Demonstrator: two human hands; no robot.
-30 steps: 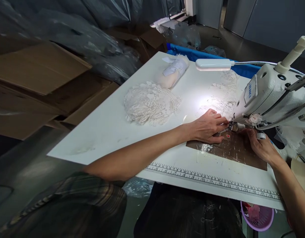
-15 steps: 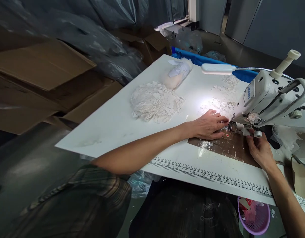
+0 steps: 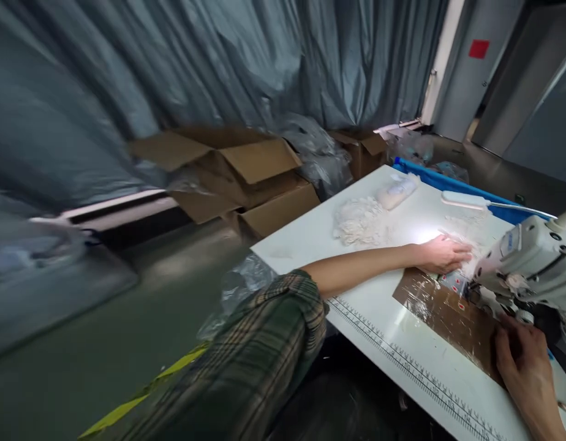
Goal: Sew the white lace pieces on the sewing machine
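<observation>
Had the left hand (image 3: pixel 443 253) laid palm down on the white lace (image 3: pixel 475 254), unclenched and with fingers stretched, just beside the sewing machine (image 3: pixel 517 257). Held the right hand (image 3: pixel 524 352) half curled below the machine's head, at the right end of the brown sheet (image 3: pixel 443 312); could not tell whether grasping anything. Saw a lace pile (image 3: pixel 359 220) farther left on the table (image 3: pixel 294 245), with a wrapped bundle (image 3: pixel 397 193) just beyond. Noted also a slim lamp (image 3: pixel 464 199) above the table, a printed ruler strip (image 3: pixel 402 361) along the near edge, and open cardboard boxes (image 3: pixel 260 162) past the left side.
</observation>
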